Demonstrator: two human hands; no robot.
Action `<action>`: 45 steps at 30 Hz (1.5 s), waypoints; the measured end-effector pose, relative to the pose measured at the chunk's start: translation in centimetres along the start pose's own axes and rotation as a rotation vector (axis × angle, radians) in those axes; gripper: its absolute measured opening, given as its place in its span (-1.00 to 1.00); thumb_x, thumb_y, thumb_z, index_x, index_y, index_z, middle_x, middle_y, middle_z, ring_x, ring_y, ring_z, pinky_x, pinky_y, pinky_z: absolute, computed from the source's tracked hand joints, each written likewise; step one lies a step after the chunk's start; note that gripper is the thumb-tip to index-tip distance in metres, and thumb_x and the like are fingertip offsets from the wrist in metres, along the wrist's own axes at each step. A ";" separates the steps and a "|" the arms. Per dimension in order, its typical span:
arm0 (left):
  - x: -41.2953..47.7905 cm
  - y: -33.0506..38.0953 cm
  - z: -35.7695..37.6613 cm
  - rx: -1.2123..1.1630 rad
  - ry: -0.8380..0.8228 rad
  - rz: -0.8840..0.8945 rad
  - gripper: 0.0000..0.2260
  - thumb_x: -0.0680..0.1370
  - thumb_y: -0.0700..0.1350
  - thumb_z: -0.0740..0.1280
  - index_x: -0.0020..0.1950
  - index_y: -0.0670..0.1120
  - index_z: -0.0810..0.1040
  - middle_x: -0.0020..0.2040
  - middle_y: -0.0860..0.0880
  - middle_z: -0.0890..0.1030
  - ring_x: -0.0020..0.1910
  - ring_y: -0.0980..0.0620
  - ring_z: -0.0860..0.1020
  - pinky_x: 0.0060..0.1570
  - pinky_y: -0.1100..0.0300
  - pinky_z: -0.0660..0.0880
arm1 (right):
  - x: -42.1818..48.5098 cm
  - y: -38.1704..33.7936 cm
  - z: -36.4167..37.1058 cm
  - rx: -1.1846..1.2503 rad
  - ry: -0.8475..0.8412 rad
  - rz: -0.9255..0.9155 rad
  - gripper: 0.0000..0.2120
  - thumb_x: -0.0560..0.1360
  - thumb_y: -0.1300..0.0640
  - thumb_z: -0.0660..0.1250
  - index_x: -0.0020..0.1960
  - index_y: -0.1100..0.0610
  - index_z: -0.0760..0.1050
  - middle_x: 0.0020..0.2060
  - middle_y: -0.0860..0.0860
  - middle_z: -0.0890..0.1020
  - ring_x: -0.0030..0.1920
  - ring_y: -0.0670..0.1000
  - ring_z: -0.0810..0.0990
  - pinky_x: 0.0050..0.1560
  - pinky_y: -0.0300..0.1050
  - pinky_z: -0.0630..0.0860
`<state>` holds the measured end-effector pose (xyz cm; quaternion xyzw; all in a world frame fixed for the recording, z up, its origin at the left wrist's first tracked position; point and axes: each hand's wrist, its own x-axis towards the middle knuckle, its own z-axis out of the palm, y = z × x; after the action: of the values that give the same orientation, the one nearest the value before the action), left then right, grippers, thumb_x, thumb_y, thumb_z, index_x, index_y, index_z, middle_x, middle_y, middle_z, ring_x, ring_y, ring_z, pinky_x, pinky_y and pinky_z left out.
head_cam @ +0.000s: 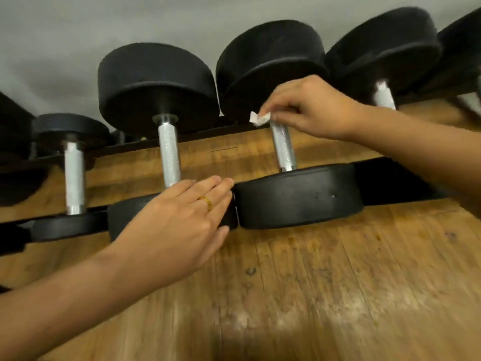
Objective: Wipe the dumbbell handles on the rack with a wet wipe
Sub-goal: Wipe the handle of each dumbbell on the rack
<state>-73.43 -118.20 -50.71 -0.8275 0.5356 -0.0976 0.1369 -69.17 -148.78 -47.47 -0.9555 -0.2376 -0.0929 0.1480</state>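
Right hand (pixel 309 108) pinches the wet wipe (pixel 257 118) at the far end of a dumbbell handle (pixel 283 147) lying near-to-far across the rack (pixel 390 183); left hand (pixel 182 220) rests flat, fingers straight, on the neighbouring head (pixel 122 217).

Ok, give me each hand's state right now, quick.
Left hand: open, straight fingers resting on a dumbbell head.
Right hand: pinches the wet wipe against a dumbbell handle.

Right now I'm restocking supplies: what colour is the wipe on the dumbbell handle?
White. The wet wipe, pinched by the right hand, shows best in the head view.
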 end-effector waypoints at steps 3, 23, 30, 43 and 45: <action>0.4 -1.1 -0.6 -0.008 -0.082 0.098 -0.50 0.67 0.06 0.10 0.45 -0.20 0.54 0.54 -0.20 0.41 0.48 -0.14 0.46 0.42 -0.12 0.40 | -3.0 0.3 0.4 0.214 0.223 0.249 -0.74 0.60 0.18 0.34 0.28 0.12 0.61 0.03 -0.04 0.65 -0.02 -0.23 0.56 0.09 -0.35 0.46; 1.2 -1.1 -0.9 -0.190 -0.034 0.171 -0.66 0.68 -0.07 0.21 0.31 -0.17 0.66 0.38 -0.13 0.60 0.46 -0.20 0.48 0.47 -0.15 0.36 | -15.4 -8.3 3.2 0.477 0.567 1.089 -0.74 0.61 0.24 0.30 0.25 0.18 0.64 0.12 0.07 0.69 0.10 -0.06 0.62 0.15 -0.60 0.29; 0.2 -2.9 -1.7 -0.070 -0.124 0.336 -0.52 0.70 0.00 0.07 0.50 -0.23 0.46 0.52 -0.19 0.44 0.61 -0.18 0.23 0.62 -0.08 -0.04 | -13.9 -8.4 2.7 0.476 0.539 1.307 -0.72 0.63 0.15 0.28 0.29 0.06 0.63 0.16 0.01 0.69 0.19 0.02 0.64 0.26 -0.23 0.48; -0.1 -3.2 -0.3 -0.097 0.009 0.395 -0.57 0.70 -0.04 0.11 0.46 -0.24 0.51 0.44 -0.19 0.53 0.47 -0.18 0.46 0.54 -0.13 0.25 | -13.7 -11.8 1.5 0.684 0.363 1.302 -0.58 0.66 0.17 0.17 0.51 0.09 0.38 0.35 0.05 0.56 0.37 0.08 0.49 0.41 -0.03 0.40; 0.0 -3.3 -0.3 -0.094 0.004 0.401 -0.56 0.70 -0.04 0.10 0.47 -0.24 0.50 0.45 -0.18 0.53 0.48 -0.17 0.46 0.54 -0.13 0.26 | -12.7 -11.6 1.0 0.864 0.374 1.337 -0.51 0.68 0.05 0.16 0.58 0.08 0.24 0.51 -0.03 0.38 0.51 -0.03 0.31 0.54 -0.03 0.22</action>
<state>-70.73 -116.93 -49.37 -0.7096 0.6939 -0.0447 0.1138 -85.68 -144.11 -48.80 -0.7226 0.3964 -0.0430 0.5647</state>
